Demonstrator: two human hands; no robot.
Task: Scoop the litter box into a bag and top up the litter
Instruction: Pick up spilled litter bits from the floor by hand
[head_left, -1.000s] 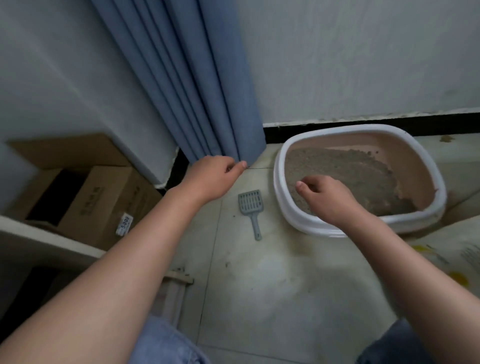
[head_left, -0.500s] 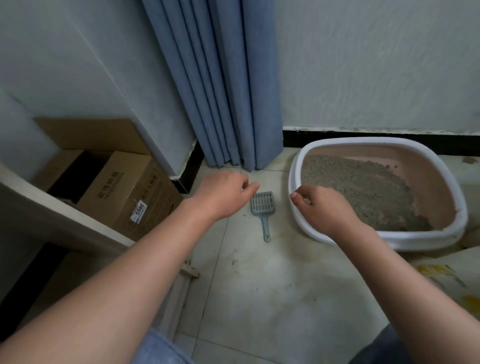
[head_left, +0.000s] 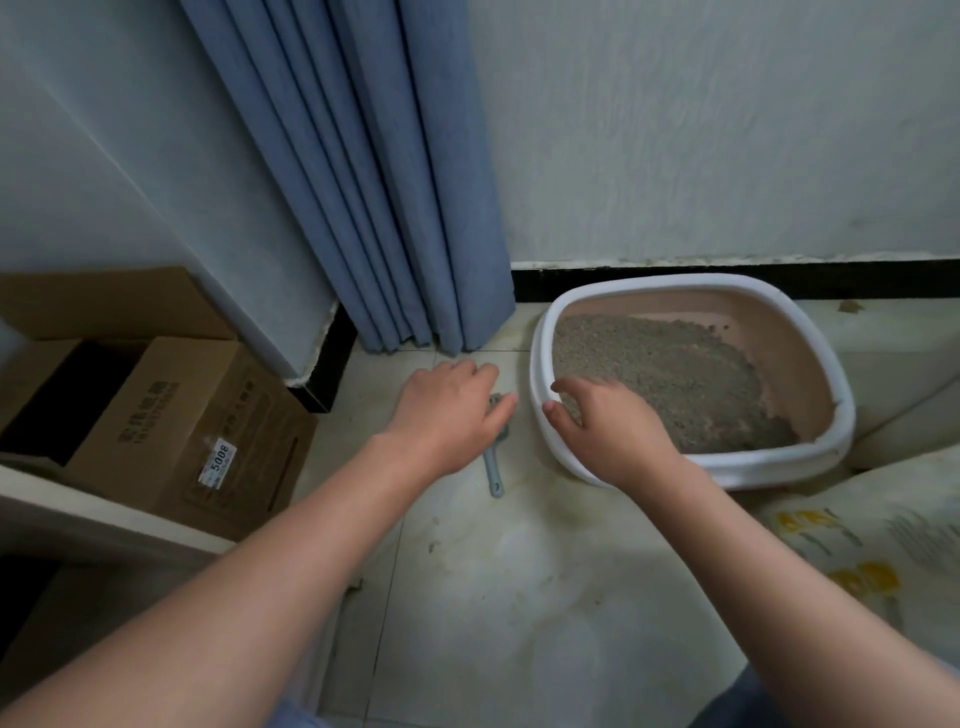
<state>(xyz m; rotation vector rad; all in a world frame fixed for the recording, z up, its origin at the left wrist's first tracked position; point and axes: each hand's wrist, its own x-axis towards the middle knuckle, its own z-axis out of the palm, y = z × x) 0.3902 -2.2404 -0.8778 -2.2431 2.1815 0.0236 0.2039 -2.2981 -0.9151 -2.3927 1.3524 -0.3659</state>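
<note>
My left hand (head_left: 449, 410) has dropped from the curtain (head_left: 374, 182) onto the scoop (head_left: 493, 462) at twelve o'clock, fingers loosely spread, not yet gripping, while my right hand (head_left: 608, 421), fingers relaxed, rests on the box (head_left: 810, 332) rim at one o'clock, so scooping hasn't begun.

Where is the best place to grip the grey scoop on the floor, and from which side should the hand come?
Grip the scoop by its narrow handle, probably from above, fingers closing across it. It lies flat on the floor, handle end toward the person, slotted head toward the curtain. The left hand hovers over the head, hiding most of it, so the exposed handle is the free part.
</note>
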